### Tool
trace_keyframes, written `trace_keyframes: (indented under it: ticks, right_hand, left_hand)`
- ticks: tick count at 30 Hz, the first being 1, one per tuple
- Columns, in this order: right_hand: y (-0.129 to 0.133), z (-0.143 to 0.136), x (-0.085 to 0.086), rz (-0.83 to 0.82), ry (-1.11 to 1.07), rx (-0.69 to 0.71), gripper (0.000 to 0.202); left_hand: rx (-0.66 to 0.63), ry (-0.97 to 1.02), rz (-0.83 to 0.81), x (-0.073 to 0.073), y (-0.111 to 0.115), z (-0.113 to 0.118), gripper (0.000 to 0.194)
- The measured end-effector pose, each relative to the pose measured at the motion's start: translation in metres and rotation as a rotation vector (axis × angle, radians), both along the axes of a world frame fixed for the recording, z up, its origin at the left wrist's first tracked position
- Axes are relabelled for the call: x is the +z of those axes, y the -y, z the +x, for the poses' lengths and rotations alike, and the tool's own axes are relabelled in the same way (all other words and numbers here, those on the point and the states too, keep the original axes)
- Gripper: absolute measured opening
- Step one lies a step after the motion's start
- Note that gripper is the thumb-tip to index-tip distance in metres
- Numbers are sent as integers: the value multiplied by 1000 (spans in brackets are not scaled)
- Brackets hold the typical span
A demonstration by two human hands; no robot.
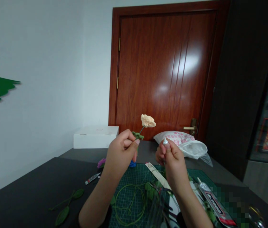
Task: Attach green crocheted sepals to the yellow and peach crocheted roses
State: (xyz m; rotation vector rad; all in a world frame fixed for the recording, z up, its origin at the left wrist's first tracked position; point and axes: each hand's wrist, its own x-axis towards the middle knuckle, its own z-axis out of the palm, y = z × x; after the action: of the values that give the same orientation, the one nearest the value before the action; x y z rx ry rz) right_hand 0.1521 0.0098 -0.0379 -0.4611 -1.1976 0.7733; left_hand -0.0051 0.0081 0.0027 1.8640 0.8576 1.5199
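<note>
My left hand (124,150) pinches the stem of a crocheted flower (147,121) with a cream, ruffled head. A green crocheted sepal (138,136) sits lower on the thin stem, just at my fingertips and apart from the head. My right hand (172,158) is closed around a small tube (165,141), whose pale pointed nozzle sticks up past the thumb. Most of that tube is hidden in the fingers. Both hands are raised above a green cutting mat (126,180), with a gap between the flower and the nozzle.
Green yarn (130,209) lies coiled on the mat beside crocheted leaves (150,191). A large glue tube (216,202) rests at right, a small tube (92,178) and leaf sprig (62,215) at left. Behind stand a white box (95,138) and a plastic bag (181,142).
</note>
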Motion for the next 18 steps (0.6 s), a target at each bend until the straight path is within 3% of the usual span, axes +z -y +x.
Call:
trace_keyframes:
  ticks: [6, 11, 18]
  right_hand:
    - [1, 5, 6, 44, 170, 127, 19]
    - [5, 4, 12, 89, 225, 5, 13]
    - [4, 5, 10, 34, 280, -94, 13]
  left_hand:
    - [56, -65, 14, 3, 2, 1, 21]
    - [88, -100, 44, 1, 1, 3, 20]
    - [91, -149, 56, -2, 0, 2, 20]
